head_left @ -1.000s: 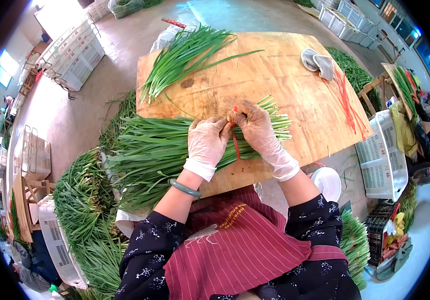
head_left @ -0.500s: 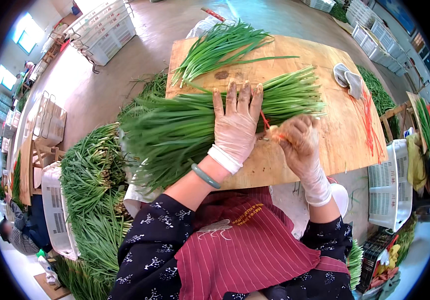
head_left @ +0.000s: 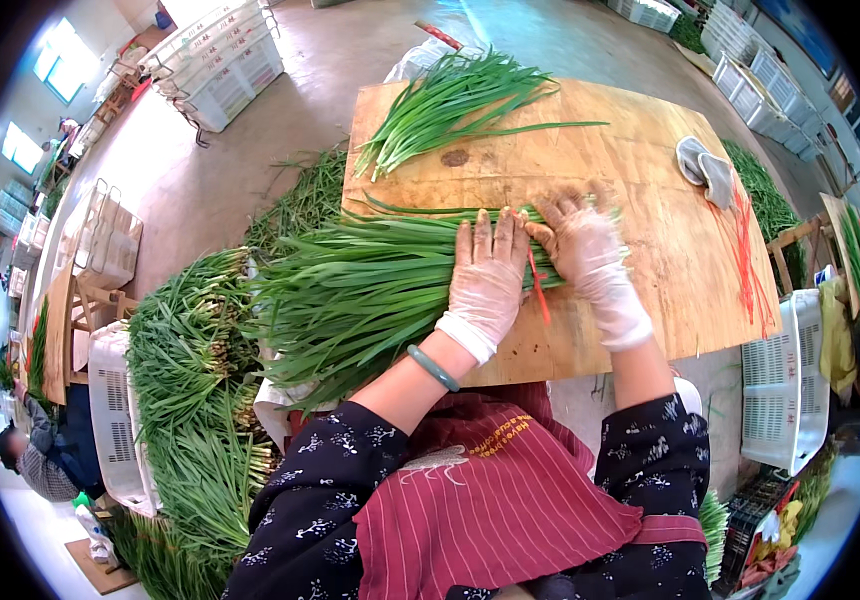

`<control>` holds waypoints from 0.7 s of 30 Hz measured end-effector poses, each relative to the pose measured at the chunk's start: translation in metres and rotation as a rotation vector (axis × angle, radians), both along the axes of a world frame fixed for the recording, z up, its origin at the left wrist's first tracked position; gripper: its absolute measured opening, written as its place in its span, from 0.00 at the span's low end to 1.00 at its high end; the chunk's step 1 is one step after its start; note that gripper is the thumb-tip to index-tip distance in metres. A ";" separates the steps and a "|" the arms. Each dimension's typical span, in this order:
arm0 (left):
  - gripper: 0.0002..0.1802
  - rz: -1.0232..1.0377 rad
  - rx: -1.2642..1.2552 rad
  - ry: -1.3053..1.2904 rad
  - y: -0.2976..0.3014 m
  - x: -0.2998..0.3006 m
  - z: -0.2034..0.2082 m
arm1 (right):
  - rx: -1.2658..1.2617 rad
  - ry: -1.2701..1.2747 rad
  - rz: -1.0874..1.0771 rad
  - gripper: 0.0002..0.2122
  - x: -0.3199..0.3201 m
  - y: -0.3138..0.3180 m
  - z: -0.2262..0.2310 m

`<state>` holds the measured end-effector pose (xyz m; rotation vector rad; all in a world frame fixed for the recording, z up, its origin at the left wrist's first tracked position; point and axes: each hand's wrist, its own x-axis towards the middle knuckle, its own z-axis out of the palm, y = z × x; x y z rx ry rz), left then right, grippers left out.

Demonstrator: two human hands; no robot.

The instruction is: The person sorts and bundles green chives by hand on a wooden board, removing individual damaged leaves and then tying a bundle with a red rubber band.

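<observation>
A thick bundle of garlic chives (head_left: pixel 370 270) lies across a wooden board (head_left: pixel 650 160), its leaves to the left and stem ends to the right. My left hand (head_left: pixel 485 285), in a thin clear glove, rests flat on the bundle with fingers stretched. A red tie (head_left: pixel 537 283) shows on the bundle between my hands, one end hanging toward me. Over the stem end lies my right hand (head_left: pixel 592 260), also gloved, fingers apart and slightly blurred; it covers most of the stems. Farther back on the board is a smaller loose bunch of chives (head_left: pixel 450 105).
Grey-white gloves (head_left: pixel 705 172) and red ties (head_left: pixel 745 260) lie at the board's right edge. Heaped chives (head_left: pixel 185 350) stand on the left. White crates (head_left: pixel 785 375) are at the right and stacked crates (head_left: pixel 225 80) far left. A person (head_left: pixel 45 465) works at the far left.
My right hand has left the red tie and moved up onto the stem end, its closed fingers now spread. My left hand stays on the bundle. The view has shifted slightly.
</observation>
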<state>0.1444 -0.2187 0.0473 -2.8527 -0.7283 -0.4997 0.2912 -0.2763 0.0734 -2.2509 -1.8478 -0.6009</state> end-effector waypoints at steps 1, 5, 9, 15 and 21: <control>0.52 0.004 -0.034 0.019 0.003 0.000 0.001 | 0.014 0.108 0.011 0.21 0.001 0.010 0.002; 0.47 -0.031 -0.205 -0.091 0.010 -0.010 0.015 | -0.249 0.128 0.005 0.25 0.003 0.026 0.030; 0.38 -0.211 -0.452 -0.504 -0.023 -0.059 0.026 | -0.371 0.460 0.139 0.26 0.002 0.071 0.059; 0.35 -0.099 -2.721 -1.146 -0.017 -0.069 -0.046 | -1.110 0.771 0.095 0.40 -0.034 0.115 0.055; 0.29 -0.085 -2.062 -1.375 0.005 -0.082 -0.002 | -0.646 0.915 0.424 0.38 -0.067 0.064 0.083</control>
